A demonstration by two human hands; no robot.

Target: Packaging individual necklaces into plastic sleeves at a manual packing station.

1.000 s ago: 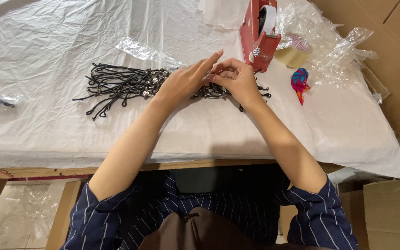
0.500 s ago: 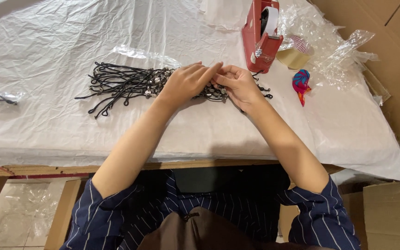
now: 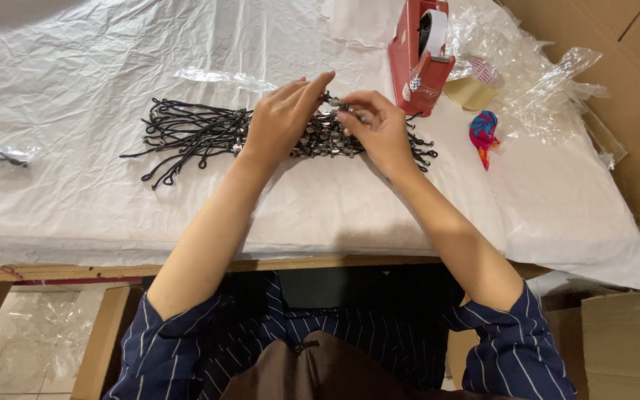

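We see the tabletop (image 3: 75, 270) showing a bare, matt wooden edge along the lower left of the frame, under a crinkled, softly glossy white plastic sheet (image 3: 75, 96). At the centre lie matt black cords (image 3: 187, 133) with small shiny metal clasps (image 3: 320, 141). At the upper right stand a smooth, glossy red plastic tape dispenser (image 3: 416, 67), crumpled clear shiny film (image 3: 535, 81) and dull brown cardboard (image 3: 624, 74).

A spread bundle of black looped elastic cords with small metal clasps (image 3: 201, 133) lies flat mid-table on white plastic sheeting, loops fanning left.
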